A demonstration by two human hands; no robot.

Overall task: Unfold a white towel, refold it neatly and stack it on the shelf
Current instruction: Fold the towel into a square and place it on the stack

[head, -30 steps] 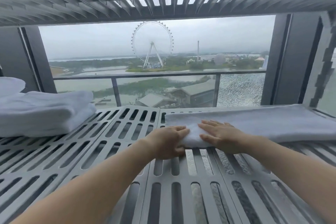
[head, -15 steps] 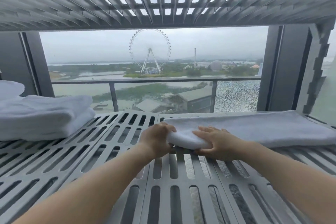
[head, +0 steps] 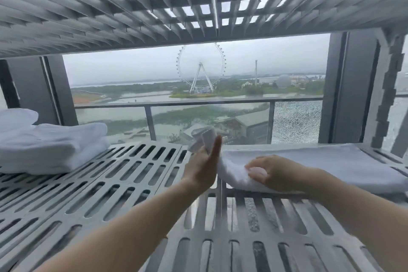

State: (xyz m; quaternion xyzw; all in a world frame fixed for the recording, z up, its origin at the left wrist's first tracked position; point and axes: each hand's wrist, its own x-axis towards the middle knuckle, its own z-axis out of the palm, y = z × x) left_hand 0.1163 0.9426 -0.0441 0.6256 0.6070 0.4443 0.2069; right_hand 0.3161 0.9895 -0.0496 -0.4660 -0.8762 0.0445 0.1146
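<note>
1. The shelf is a grey slatted metal one filling the lower half of the frame, and two things sit on it. At far left there's a stack of folded white towels, with another white lump on top right at the frame edge. On the right is the towel being worked on. The two are well apart, with bare slats between them.
2. The towel is a long folded strip along the back edge of the shelf. Its long axis runs left-right, from about frame centre out to the right edge. Most of it lies flat, but the left end is lifted off the shelf and points up.
3. The left hand is at frame centre, stood on edge with the fingers straight and pointing up, and the forearm comes in from lower left. Its grip looks to be pinching that raised end. It's blurry there, so I can't tell how the thumb sits.
4. The right hand is just to the right, palm down on the towel next to the lifted part, with the forearm coming in from lower right. Its grip is curled into the cloth, fingers bunched on the fold.
5. A second slatted shelf, the upper shelf, covers the top of the frame. A Ferris wheel shows through the glass behind.
</note>
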